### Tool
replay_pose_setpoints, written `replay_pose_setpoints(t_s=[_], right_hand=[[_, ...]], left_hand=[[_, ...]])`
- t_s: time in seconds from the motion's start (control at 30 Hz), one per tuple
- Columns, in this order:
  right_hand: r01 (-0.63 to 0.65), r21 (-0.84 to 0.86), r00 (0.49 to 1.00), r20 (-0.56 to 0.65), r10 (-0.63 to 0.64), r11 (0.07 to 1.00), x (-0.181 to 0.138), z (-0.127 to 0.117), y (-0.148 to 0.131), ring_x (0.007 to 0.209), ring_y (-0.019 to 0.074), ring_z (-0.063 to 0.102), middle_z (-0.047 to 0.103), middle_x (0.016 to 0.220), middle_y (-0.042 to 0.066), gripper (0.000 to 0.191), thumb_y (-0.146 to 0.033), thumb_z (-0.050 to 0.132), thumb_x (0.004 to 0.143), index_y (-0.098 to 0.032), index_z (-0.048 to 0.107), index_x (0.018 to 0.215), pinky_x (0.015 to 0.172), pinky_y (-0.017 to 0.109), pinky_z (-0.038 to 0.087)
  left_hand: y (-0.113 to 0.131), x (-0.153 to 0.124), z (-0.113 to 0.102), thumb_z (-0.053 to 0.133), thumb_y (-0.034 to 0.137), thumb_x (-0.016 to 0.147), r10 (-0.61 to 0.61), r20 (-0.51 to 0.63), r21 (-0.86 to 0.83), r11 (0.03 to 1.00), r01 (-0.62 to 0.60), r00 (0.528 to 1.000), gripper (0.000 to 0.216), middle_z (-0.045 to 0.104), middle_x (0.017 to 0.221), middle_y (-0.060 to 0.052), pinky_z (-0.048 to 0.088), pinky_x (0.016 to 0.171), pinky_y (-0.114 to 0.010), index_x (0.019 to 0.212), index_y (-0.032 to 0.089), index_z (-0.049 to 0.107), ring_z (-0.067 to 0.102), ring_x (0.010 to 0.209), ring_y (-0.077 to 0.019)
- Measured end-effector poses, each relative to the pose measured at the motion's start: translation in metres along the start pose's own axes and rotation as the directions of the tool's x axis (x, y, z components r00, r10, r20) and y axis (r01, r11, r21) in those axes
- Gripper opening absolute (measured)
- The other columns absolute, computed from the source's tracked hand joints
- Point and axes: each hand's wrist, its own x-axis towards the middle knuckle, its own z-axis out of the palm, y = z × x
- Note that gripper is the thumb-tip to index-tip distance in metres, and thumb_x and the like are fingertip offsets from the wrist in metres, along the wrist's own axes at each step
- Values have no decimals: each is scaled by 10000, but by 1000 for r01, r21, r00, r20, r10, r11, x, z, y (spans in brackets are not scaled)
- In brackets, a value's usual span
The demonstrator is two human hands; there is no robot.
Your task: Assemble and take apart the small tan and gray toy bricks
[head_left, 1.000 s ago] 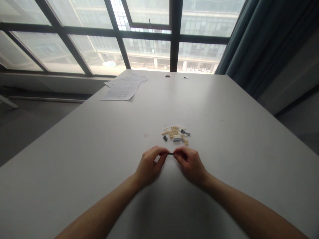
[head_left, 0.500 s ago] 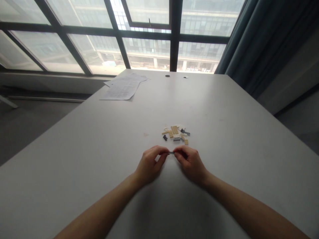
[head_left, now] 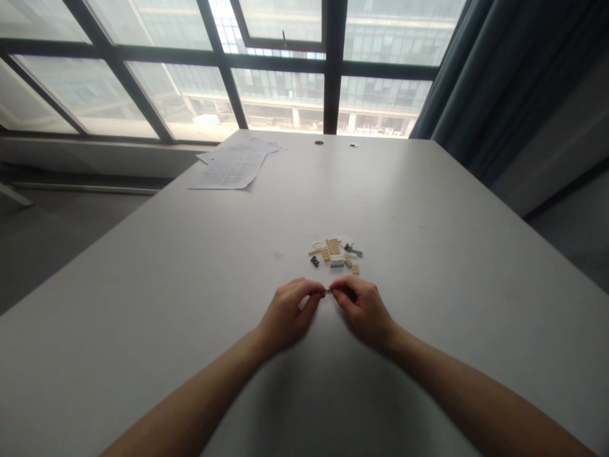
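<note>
Left hand [head_left: 294, 308] and right hand [head_left: 364, 311] pinch a small gray plastic piece [head_left: 329, 292] between them, near side of scattered tan plastic bricks [head_left: 333, 247]; likely light, stiff, best held by its 2 ends.

The table [head_left: 476, 285] I looked across was broad, white and smooth, faintly marked in places; near its far left corner overlapped some printed sheets [head_left: 231, 170]; a dark round disc [head_left: 319, 143] sat by the far edge; around the middle lay a loose cluster of tan, white and grey pieces [head_left: 333, 247], with a black piece [head_left: 314, 261] just left of them.
</note>
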Motion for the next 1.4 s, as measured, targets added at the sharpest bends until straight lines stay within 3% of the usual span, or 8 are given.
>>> replay_pose_setpoints(t_s=[0.33, 1.4], right_hand=[[-9, -23, 1000, 20, 10, 1000, 1, 2, 1, 693, 143, 587, 680, 788, 22, 151, -185, 572, 841, -172, 671, 954, 659, 252, 456], [11, 4, 1000, 27, -11, 1000, 0, 2, -1, 646, 123, 547, 628, 724, -8, 173, -158, 584, 824, -173, 670, 974, 643, 237, 440]], left_hand=[[1, 1, 1, 513, 162, 893, 88, 79, 20, 996, -89, 993, 115, 674, 813, -43, 470, 718, -264, 910, 174, 626, 600, 758, -149], [2, 2, 1, 514, 159, 885, 104, 99, 59, 992, -110, 990, 116, 673, 790, -37, 471, 730, -268, 905, 188, 625, 603, 767, -155]])
